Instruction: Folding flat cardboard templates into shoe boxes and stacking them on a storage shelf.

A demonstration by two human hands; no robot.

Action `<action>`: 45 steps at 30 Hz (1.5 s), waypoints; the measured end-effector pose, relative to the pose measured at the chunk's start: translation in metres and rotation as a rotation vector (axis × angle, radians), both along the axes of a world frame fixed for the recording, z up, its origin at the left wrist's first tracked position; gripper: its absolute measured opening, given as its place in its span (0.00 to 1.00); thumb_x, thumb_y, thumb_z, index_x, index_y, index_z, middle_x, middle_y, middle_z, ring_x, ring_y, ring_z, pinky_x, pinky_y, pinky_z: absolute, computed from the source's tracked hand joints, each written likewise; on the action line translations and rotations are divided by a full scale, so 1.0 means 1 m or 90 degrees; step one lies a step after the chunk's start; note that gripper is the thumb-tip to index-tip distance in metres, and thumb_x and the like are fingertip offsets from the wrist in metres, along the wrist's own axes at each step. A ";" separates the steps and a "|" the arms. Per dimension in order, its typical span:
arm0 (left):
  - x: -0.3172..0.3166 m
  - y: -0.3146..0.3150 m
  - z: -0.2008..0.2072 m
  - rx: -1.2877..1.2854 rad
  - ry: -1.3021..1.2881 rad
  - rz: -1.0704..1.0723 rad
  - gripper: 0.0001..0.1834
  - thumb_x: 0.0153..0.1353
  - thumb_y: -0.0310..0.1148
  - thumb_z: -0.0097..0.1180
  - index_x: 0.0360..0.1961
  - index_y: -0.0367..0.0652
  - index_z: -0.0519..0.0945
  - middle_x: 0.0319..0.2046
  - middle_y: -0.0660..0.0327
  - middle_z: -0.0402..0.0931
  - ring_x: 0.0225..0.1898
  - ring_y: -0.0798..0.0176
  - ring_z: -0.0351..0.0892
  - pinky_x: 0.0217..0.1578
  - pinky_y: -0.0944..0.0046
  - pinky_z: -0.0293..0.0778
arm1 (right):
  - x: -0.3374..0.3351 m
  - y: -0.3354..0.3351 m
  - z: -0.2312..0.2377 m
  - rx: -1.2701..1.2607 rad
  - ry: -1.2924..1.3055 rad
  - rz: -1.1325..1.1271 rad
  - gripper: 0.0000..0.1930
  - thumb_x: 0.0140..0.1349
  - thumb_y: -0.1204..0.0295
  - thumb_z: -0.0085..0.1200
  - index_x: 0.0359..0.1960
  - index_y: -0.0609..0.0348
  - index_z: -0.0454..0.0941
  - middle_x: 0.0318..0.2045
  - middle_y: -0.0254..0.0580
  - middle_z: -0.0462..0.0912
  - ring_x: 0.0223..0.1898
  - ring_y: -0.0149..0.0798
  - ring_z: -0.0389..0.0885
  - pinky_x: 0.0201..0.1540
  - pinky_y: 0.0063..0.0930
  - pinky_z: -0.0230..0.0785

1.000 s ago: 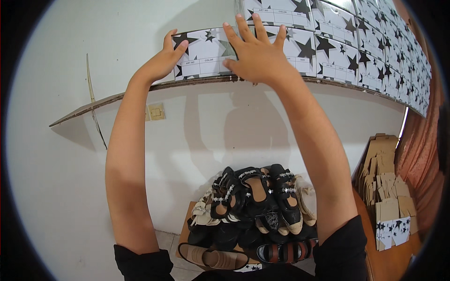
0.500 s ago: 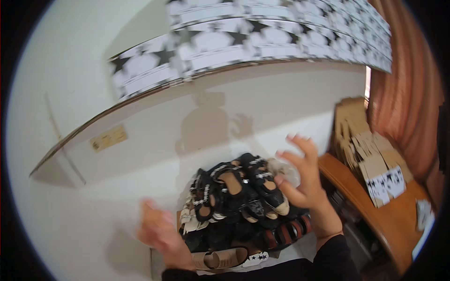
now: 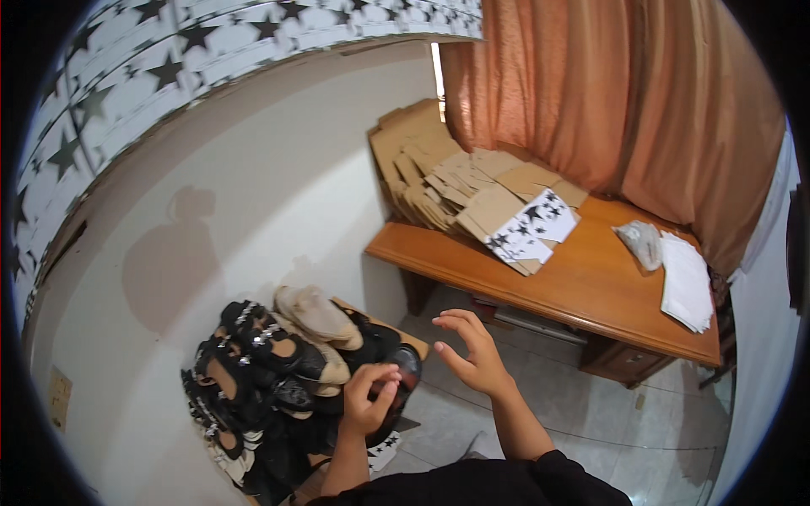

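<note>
My right hand (image 3: pixel 474 354) is raised over the floor, in front of the desk's near edge. Its fingers and thumb are spread, with nothing between them. Lower and to the left is my left hand (image 3: pixel 369 403), loosely curled, with a small gap between thumb and fingers and no object showing in it. Behind it lies a heap of black shoes (image 3: pixel 221 371), some trimmed with pale decoration. Pale beige shoes (image 3: pixel 316 316) rest on top at the heap's far side. A dark shoe with a reddish-brown inside (image 3: pixel 409 367) is partly behind my left hand.
A wooden desk (image 3: pixel 591 287) stands at the right, bearing flattened cardboard boxes (image 3: pixel 447 181), a clear plastic bag (image 3: pixel 641 242) and a white stack (image 3: pixel 685 282). Star-patterned boxes (image 3: pixel 194 42) fill a shelf at upper left. Orange-brown curtains (image 3: pixel 574 93) hang behind the desk.
My view has swung right, bringing the desk and curtains into the middle and shifting the shoe heap left. My hands are closer together now, and the left one has come in front of the heap.
</note>
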State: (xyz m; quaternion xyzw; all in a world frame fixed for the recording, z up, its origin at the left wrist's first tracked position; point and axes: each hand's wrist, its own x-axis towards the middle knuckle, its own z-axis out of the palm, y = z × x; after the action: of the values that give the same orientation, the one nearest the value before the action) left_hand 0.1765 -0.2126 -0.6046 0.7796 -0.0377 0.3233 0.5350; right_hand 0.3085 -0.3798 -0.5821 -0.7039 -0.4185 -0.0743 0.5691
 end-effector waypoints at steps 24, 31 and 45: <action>0.317 -0.146 -0.234 0.297 0.135 0.036 0.08 0.58 0.36 0.52 0.31 0.45 0.79 0.29 0.61 0.77 0.36 0.57 0.74 0.42 0.56 0.64 | 0.202 -0.193 -0.198 -0.720 0.268 -0.306 0.30 0.53 0.54 0.54 0.59 0.47 0.64 0.57 0.43 0.67 0.59 0.45 0.65 0.59 0.59 0.50; 0.430 -0.146 -0.236 0.355 0.146 0.026 0.08 0.53 0.34 0.55 0.34 0.46 0.78 0.37 0.62 0.74 0.45 0.59 0.70 0.47 0.54 0.60 | 0.308 -0.182 -0.217 -0.773 0.349 -0.269 0.32 0.51 0.53 0.54 0.58 0.46 0.64 0.59 0.43 0.65 0.61 0.49 0.62 0.59 0.58 0.50; 0.542 -0.126 -0.246 0.549 0.220 -0.098 0.21 0.49 0.32 0.53 0.48 0.53 0.74 0.59 0.58 0.58 0.65 0.56 0.50 0.52 0.26 0.46 | 0.469 -0.150 -0.246 -0.594 0.298 -0.362 0.38 0.51 0.56 0.56 0.62 0.55 0.56 0.64 0.54 0.55 0.64 0.55 0.55 0.60 0.59 0.49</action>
State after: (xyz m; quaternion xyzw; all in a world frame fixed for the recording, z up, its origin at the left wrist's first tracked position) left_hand 0.7185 -0.3388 -0.8501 0.9681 -0.1367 0.1032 0.1830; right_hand 0.7772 -0.5297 -0.8285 -0.9619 -0.0653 0.1249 0.2341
